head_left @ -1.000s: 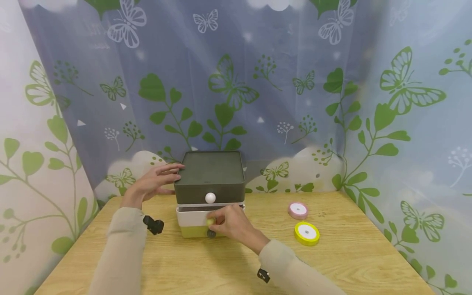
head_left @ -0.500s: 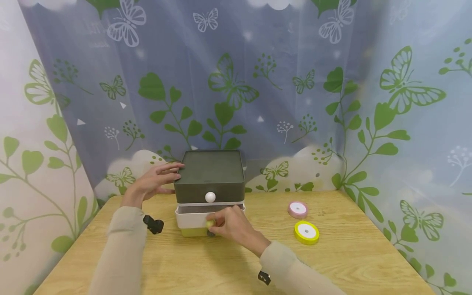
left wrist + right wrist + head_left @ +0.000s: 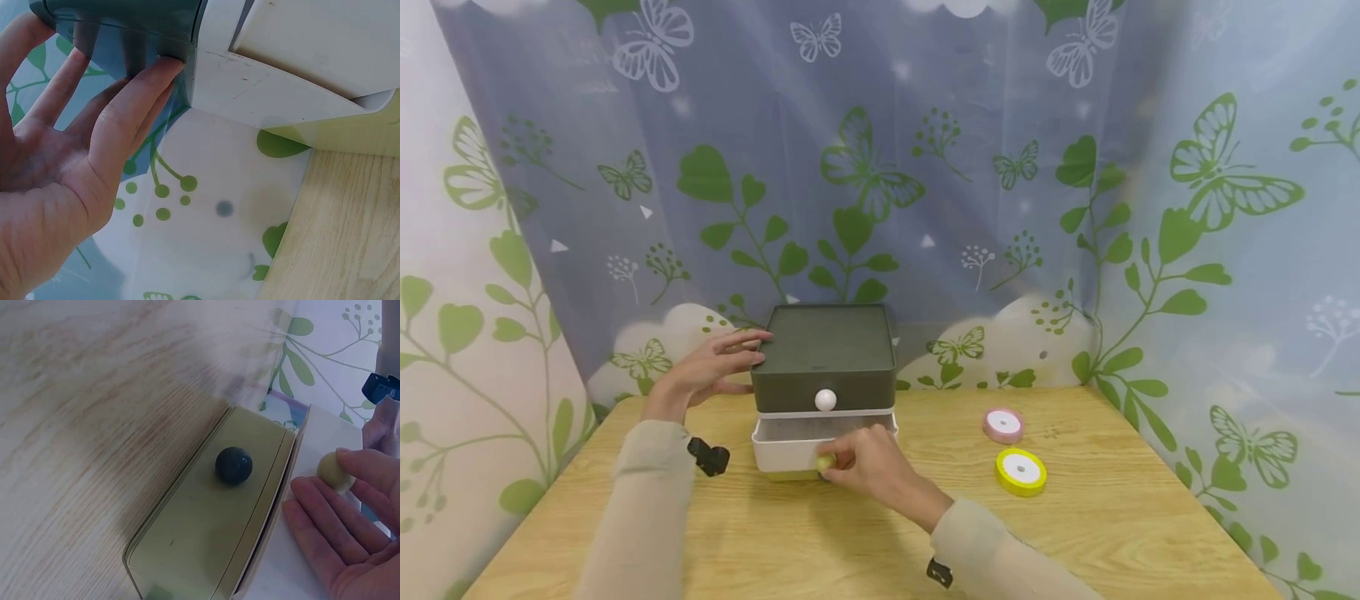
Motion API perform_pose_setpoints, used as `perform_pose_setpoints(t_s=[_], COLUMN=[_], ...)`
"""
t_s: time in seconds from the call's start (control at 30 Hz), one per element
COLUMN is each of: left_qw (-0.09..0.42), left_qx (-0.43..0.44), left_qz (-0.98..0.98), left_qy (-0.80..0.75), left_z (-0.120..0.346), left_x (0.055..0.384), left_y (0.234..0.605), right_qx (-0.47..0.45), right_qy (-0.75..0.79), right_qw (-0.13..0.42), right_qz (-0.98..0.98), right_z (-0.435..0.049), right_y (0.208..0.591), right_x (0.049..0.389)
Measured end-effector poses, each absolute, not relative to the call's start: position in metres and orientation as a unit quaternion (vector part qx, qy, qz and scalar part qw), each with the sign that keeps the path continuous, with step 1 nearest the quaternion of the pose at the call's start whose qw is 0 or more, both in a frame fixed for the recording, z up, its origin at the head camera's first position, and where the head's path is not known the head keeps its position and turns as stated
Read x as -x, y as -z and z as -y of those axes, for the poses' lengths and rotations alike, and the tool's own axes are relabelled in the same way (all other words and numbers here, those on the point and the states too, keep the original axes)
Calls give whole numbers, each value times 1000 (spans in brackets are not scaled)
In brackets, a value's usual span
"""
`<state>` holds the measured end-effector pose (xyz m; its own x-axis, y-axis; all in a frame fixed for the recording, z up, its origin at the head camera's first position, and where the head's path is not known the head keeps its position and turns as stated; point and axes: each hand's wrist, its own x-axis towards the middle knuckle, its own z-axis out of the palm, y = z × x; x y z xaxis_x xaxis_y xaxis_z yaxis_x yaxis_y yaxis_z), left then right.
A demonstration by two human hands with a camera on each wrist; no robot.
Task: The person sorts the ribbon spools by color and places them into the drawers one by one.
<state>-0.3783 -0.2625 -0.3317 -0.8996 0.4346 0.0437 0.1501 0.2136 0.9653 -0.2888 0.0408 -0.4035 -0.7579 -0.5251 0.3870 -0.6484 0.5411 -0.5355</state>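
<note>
A small stacked drawer box (image 3: pixel 827 337) with a dark green top stands on the table. Its white middle drawer (image 3: pixel 786 456) is pulled part way out; the visible part of its inside looks bare. My right hand (image 3: pixel 876 471) pinches that drawer's round pale-green knob (image 3: pixel 334 472) between thumb and fingers. Against the left side of the dark top section rest the fingertips of my left hand (image 3: pixel 711 371), its fingers extended; the left wrist view shows this hand (image 3: pixel 94 137) touching the dark wall. Below the white drawer, the yellow-green bottom drawer (image 3: pixel 200 531) with a dark knob (image 3: pixel 234 466) is closed.
On the right of the wooden table (image 3: pixel 1105 517) lie a pink-edged spool (image 3: pixel 1003 425) and a yellow-edged spool (image 3: pixel 1021 472), both with white faces. The top drawer's white knob (image 3: pixel 825 400) sticks out in front. A patterned curtain (image 3: pixel 955 250) hangs behind.
The white drawer has slid out toward me, with my right hand drawing its knob along. More of the drawer's inside shows now. My left hand stays against the box's side.
</note>
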Motion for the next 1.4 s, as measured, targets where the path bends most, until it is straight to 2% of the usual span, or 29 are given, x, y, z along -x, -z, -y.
perform_pose_setpoints(t_s=[1.4], left_qw=[120], left_qx=[-179], left_qz=[-775], left_qy=[-595], left_z=[261], left_x=[378], left_y=[330], right_qx=[-385], right_qy=[-327], right_qw=[108], right_qz=[856], right_z=[-50], right_y=[408], right_x=[252])
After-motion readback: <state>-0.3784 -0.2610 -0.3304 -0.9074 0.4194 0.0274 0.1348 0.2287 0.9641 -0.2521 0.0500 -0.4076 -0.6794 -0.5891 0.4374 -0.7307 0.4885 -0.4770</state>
